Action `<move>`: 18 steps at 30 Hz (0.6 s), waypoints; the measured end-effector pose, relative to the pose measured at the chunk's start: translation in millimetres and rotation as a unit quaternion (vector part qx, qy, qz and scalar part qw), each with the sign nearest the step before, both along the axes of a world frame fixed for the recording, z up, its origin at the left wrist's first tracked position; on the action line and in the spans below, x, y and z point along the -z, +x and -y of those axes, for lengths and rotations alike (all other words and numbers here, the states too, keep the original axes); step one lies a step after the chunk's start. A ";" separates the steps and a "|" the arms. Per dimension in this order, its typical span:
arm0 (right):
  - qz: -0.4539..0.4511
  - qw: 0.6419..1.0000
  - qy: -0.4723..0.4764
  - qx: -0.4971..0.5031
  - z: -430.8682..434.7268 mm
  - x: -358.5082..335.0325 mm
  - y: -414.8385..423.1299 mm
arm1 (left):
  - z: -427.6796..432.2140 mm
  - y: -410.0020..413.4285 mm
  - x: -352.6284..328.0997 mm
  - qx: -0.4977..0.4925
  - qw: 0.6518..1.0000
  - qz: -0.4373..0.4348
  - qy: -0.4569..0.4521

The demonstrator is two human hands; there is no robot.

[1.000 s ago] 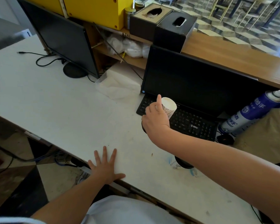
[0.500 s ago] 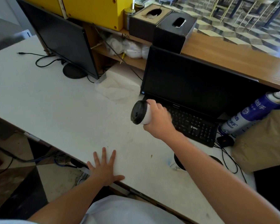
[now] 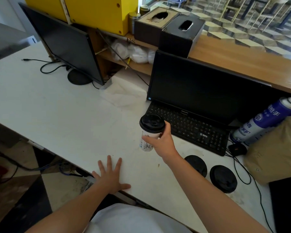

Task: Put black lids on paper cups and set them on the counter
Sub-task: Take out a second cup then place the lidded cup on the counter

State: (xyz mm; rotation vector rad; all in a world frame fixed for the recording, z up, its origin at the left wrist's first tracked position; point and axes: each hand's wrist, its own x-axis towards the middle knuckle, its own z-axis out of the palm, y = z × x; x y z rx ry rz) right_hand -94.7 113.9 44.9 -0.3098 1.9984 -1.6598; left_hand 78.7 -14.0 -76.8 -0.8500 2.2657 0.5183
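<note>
My right hand (image 3: pixel 163 142) grips a white printed paper cup (image 3: pixel 147 140) around its side, upright, just left of the keyboard. A black lid (image 3: pixel 152 123) sits on top of the cup. Whether the cup's base touches the white counter (image 3: pixel 65 118) I cannot tell. Two loose black lids (image 3: pixel 223 178) lie flat on the counter right of my forearm; the nearer lid (image 3: pixel 197 164) is partly hidden by my arm. My left hand (image 3: pixel 110 176) rests flat, fingers spread, at the counter's near edge.
A black keyboard (image 3: pixel 190 126) and monitor (image 3: pixel 200 91) stand right of the cup. A second monitor (image 3: pixel 65 46) is at the back left. A blue spray can (image 3: pixel 265 121) and a brown bag (image 3: pixel 275 153) sit at the right. Cables trail near the lids.
My right hand has turned the lidded cup from upside down, through sideways, to upright, and lowered it toward the counter. My left hand has stayed put.
</note>
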 end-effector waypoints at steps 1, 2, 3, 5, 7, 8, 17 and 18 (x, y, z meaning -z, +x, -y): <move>-0.005 1.000 0.004 -0.002 0.7 0.3 -1.4 | 2.3 -5.9 -4.9 -0.022 0.999 -0.018 0.016; -0.007 1.000 0.006 -0.004 1.5 0.2 -2.8 | 5.7 -13.7 -12.3 -0.045 0.997 -0.055 0.041; -0.006 1.000 0.002 -0.007 2.1 0.0 -4.1 | 9.5 -23.1 -22.8 -0.069 0.989 -0.110 0.073; -0.006 1.000 -0.009 -0.011 3.6 -2.0 -6.9 | 15.7 -45.0 -51.9 -0.105 0.955 -0.240 0.138; -0.009 1.000 -0.017 -0.013 5.3 -6.0 -9.5 | 17.0 -67.0 -84.4 -0.125 0.921 -0.328 0.166; -0.013 1.000 -0.020 -0.014 6.2 -8.2 -10.7 | 16.2 -77.4 -99.3 -0.129 0.908 -0.360 0.172; -0.042 0.998 -0.038 0.003 6.7 -19.5 -18.1 | -6.8 -126.7 -137.3 -0.131 0.849 -0.468 0.209; -0.042 0.998 -0.037 0.000 3.3 -21.1 -20.6 | -7.9 -128.5 -137.1 -0.131 0.846 -0.470 0.215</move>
